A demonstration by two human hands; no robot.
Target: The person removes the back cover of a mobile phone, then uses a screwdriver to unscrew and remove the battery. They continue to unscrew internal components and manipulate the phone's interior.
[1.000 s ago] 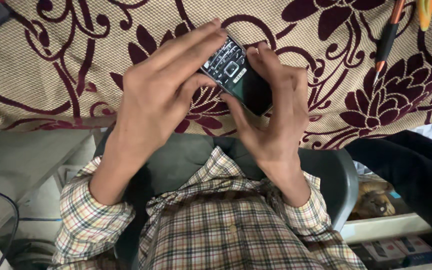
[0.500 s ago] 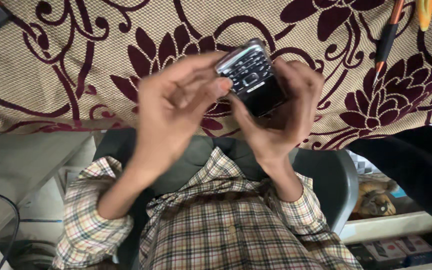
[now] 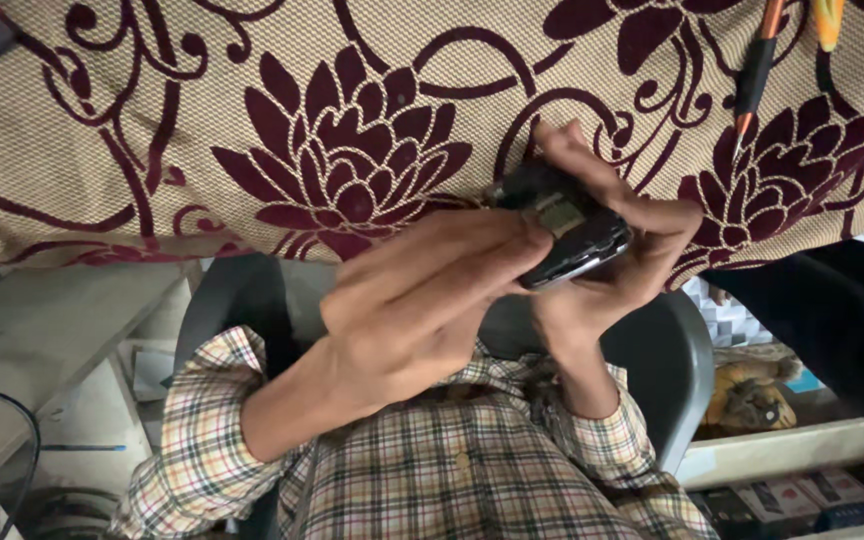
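While both hands meet over the edge of the floral cloth (image 3: 252, 120), a small dark mobile phone (image 3: 564, 232) sits clamped between them, just in front of the cloth's maroon flower pattern; the right hand (image 3: 617, 250) cradles it from beneath, fingers curled up around its far side and closed on the casing; the left hand (image 3: 422, 300) lies just beside it, fingers nearly straight and held together, their tips pressing the phone's near face; an orange-and-black screwdriver (image 3: 755, 75) lies on the cloth, well apart, up beyond the right hand; checked shirt sleeves (image 3: 202, 450) cover both forearms below.
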